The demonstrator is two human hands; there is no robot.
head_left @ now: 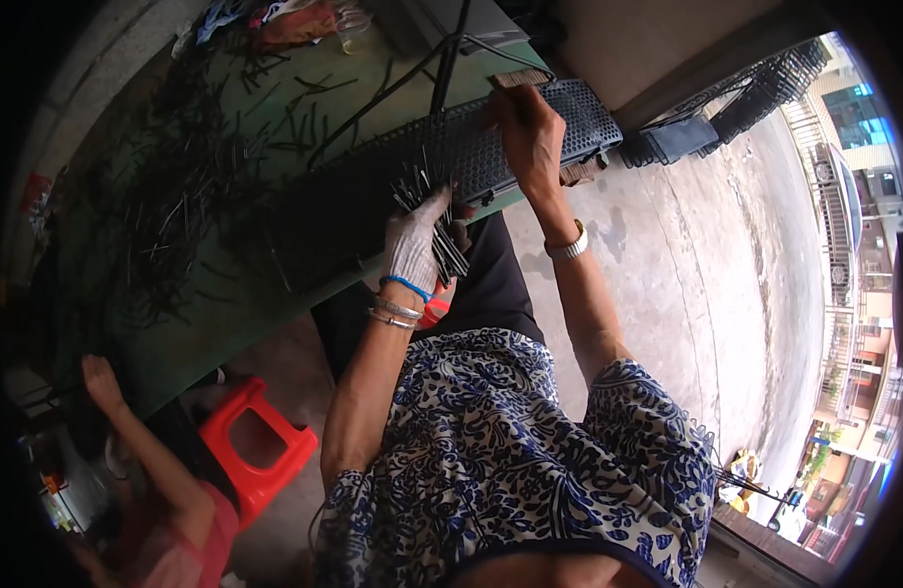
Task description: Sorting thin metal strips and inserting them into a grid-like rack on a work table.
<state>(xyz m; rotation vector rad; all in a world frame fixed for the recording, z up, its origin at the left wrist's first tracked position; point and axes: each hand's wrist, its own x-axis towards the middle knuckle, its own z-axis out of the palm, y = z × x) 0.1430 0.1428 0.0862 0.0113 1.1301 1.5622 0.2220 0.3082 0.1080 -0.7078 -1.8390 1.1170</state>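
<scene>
Tightly bunched, thin dark rods (451,255) sit clamped in the gloved left hand (410,240) at the near edge of a green table (201,343); the right hand (534,135), apart, curls over a perforated panel (587,113), its grip unclear.

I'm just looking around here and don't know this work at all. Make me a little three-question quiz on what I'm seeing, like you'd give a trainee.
1. Which of the wearer's hands has a white glove on?
2. True or false: the plastic stool at the lower left is red.
3. The gloved hand holds: a) a cup; b) thin dark rods; c) a towel.

Key: 1. The left; 2. True; 3. b.
</scene>
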